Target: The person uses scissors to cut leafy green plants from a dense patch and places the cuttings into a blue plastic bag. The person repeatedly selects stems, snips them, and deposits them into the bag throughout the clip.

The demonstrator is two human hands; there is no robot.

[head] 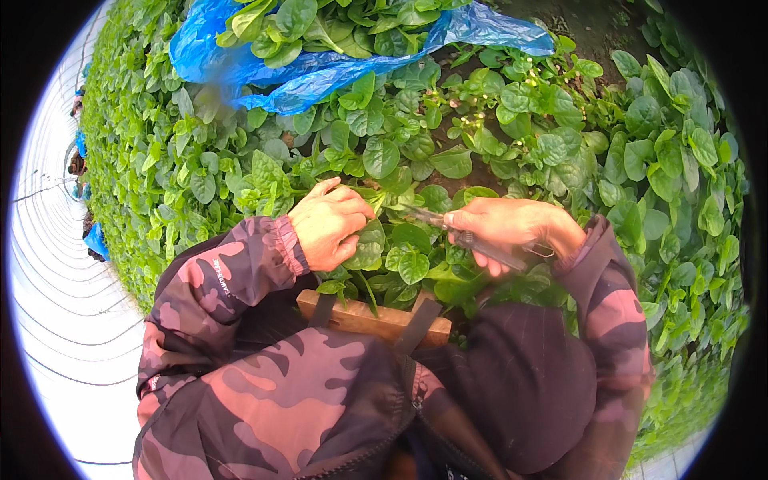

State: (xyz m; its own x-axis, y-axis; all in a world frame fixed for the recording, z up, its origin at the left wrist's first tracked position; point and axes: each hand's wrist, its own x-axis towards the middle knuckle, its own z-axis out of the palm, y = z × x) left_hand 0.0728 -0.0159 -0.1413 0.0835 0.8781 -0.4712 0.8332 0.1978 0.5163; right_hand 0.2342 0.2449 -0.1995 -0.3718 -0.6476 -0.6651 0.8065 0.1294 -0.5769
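Note:
My left hand (333, 225) is closed around a leafy shoot (367, 243) low among the plants, its fingers curled and partly hidden from above. In my right hand (510, 228) is a pair of small garden snips (429, 216), with the blades pointing left toward the shoot. The blade tips are close to the stems beside my left fingers; whether they touch cannot be made out. Broad-leaved greens (414, 267), resembling Malabar spinach, grow all around both hands. Beyond them lies a blue plastic bag (336, 75), spread wide, with picked leaves (354, 30) heaped on it.
A wooden board (366, 317) with dark straps sits between my legs, just below the hands. Dense plants cover the ground on both sides. Bare soil (591, 36) shows at the upper right. Whitish sheeting with hoops (66, 336) curves along the left, near distant blue items (96, 241).

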